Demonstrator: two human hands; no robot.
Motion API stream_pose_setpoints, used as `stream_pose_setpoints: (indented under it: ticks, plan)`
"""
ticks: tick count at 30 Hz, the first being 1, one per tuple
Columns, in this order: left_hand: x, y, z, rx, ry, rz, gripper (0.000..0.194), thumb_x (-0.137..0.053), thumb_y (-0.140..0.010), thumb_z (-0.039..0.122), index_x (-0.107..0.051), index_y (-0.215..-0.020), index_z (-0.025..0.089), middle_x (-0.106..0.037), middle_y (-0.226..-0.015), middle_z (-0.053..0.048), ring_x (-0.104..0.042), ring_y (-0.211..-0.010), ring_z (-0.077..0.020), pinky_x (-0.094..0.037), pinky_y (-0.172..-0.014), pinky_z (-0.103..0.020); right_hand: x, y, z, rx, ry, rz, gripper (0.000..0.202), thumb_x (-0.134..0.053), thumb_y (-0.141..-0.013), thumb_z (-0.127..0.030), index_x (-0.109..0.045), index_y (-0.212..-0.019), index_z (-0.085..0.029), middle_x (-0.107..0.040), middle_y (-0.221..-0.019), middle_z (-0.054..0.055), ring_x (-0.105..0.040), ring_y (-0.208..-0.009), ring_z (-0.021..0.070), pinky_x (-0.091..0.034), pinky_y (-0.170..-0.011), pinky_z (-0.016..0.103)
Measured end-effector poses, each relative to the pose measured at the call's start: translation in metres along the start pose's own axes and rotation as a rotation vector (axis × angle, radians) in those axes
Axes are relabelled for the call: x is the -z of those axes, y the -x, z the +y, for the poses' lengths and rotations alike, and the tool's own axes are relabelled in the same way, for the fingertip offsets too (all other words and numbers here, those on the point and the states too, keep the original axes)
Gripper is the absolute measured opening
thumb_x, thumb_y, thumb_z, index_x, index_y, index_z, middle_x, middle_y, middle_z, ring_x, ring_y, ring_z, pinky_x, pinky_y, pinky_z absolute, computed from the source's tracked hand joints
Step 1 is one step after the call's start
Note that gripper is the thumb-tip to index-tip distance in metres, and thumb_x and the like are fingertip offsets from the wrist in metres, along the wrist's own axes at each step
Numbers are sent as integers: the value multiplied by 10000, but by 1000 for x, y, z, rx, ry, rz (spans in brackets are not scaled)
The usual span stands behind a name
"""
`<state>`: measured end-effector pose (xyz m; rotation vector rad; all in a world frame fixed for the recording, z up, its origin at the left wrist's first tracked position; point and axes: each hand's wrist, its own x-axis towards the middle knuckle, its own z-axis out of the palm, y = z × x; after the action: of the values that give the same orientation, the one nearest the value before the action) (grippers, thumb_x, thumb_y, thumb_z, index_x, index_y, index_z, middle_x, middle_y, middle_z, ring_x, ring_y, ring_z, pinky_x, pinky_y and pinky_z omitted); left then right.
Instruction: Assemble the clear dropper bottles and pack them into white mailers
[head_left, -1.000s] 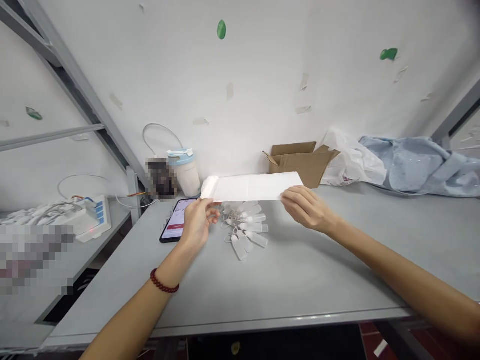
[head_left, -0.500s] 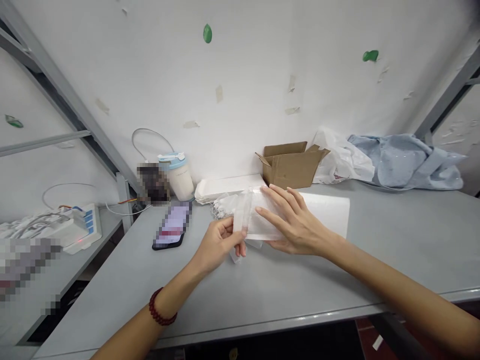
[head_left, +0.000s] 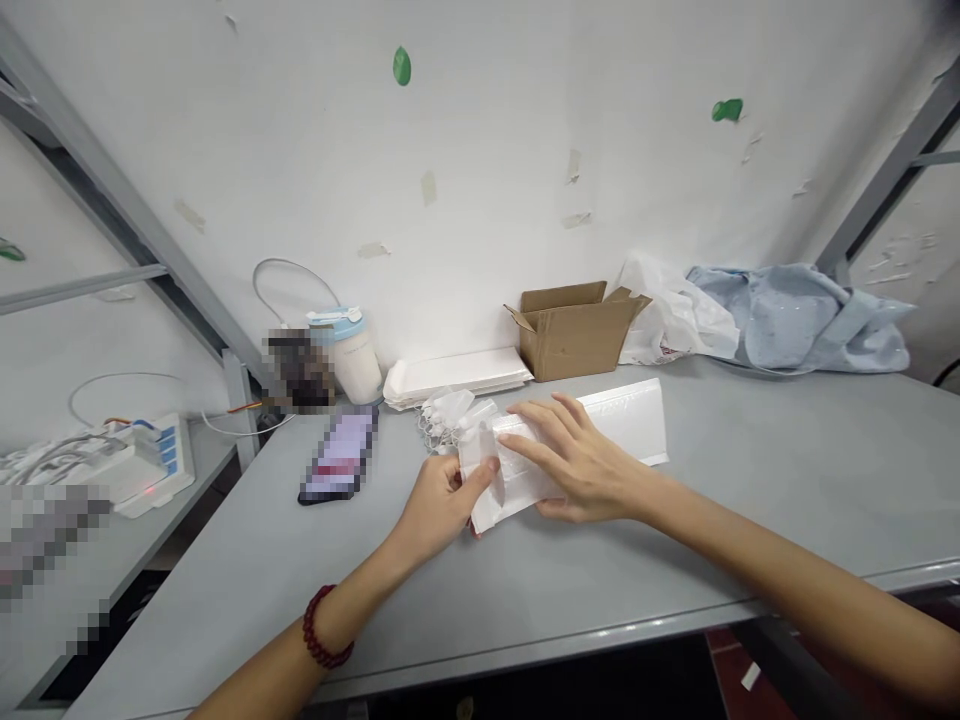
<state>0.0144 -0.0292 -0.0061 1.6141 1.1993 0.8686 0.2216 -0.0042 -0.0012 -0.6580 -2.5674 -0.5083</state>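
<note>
A white padded mailer (head_left: pixel 622 410) lies slantwise over the table, its left end nearest me. My left hand (head_left: pixel 439 505) pinches that end, thumb on top and fingers underneath. Across the middle of the mailer rests my right hand (head_left: pixel 581 460), its fingers over the upper face and its thumb at the lower edge. Just behind the left end is a bunch of small white pouches or tags (head_left: pixel 450 415) with thin strings or chains. I cannot make out what is inside the mailer.
Behind my hands lies a stack of white mailers (head_left: pixel 457 375) beside an open cardboard box (head_left: pixel 574 340). A white plastic bag (head_left: pixel 675 315) and a pale blue bag (head_left: pixel 802 320) sit to the right. At left are a phone (head_left: pixel 341 455), a lidded cup (head_left: pixel 352 355) and a power strip (head_left: pixel 161 460).
The mailer has tilted, its left end coming down toward me. My left thumb now presses on top of that end, and my right hand has shifted slightly left with it.
</note>
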Motion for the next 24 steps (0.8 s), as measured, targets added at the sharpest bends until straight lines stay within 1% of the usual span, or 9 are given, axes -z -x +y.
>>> stream_pose_setpoints:
  ticks: [3,7,9,12,14,16,18,21,24]
  plan:
    - [2,-3,-3,20,2,40,418,-523,-800,461,-513,-526,146,-518,-384,18,-493,-328,-100,-341,-347,-184,-1,0,0,31,-14,50,633,-589,-706,-271,-338,-1274,-145,-400,-1275,213,-393,-1129,335,-314,-911,544]
    - [5,-6,-5,37,7,58,393,-527,-803,454,-498,-552,154,-499,-383,40,-479,-310,-91,-334,-343,-182,-2,0,2,21,-26,108,484,-524,-725,-161,-401,-1193,-143,-496,-1157,171,-455,-1032,291,-394,-842,457]
    - [7,-6,-4,2,-20,90,399,-513,-816,451,-484,-546,160,-485,-375,45,-471,-318,-86,-345,-365,-184,-1,0,5,6,-36,116,445,-520,-731,-156,-420,-1164,-138,-518,-1116,162,-471,-992,281,-413,-810,430]
    - [12,-8,-2,-106,-77,186,406,-472,-846,423,-484,-539,159,-475,-389,47,-440,-335,-69,-371,-423,-192,2,1,14,-48,-53,153,437,-533,-735,-165,-421,-1156,-142,-529,-1087,154,-478,-970,274,-421,-792,413]
    - [17,-10,-2,-151,-102,272,340,-467,-847,400,-534,-624,152,-511,-468,44,-431,-357,-64,-377,-445,-200,4,4,22,-116,-57,179,460,-554,-729,-179,-414,-1166,-144,-519,-1105,159,-477,-977,278,-421,-789,412]
    - [24,-14,-5,-173,-163,365,228,-507,-819,373,-565,-787,155,-525,-542,49,-435,-398,-72,-361,-449,-202,6,6,31,-186,-56,189,484,-567,-730,-196,-403,-1183,-153,-511,-1125,161,-475,-985,284,-420,-782,414]
    - [30,-18,-8,-196,-270,410,227,-535,-794,342,-545,-933,163,-501,-550,64,-438,-443,-86,-346,-472,-202,6,9,39,-236,-53,186,497,-570,-731,-202,-395,-1195,-165,-510,-1128,155,-477,-981,284,-419,-778,416]
    - [35,-24,-14,-183,-387,359,274,-528,-786,325,-515,-1008,165,-461,-516,82,-429,-459,-101,-332,-497,-211,4,12,48,-285,-44,158,508,-567,-741,-228,-388,-1213,-172,-499,-1138,156,-474,-985,289,-417,-775,420]
    - [35,-27,-19,-156,-441,298,268,-509,-791,351,-530,-980,162,-441,-489,82,-426,-459,-115,-316,-495,-220,1,14,53,-321,-55,108,499,-557,-755,-252,-392,-1220,-176,-491,-1145,156,-469,-982,290,-418,-769,420]
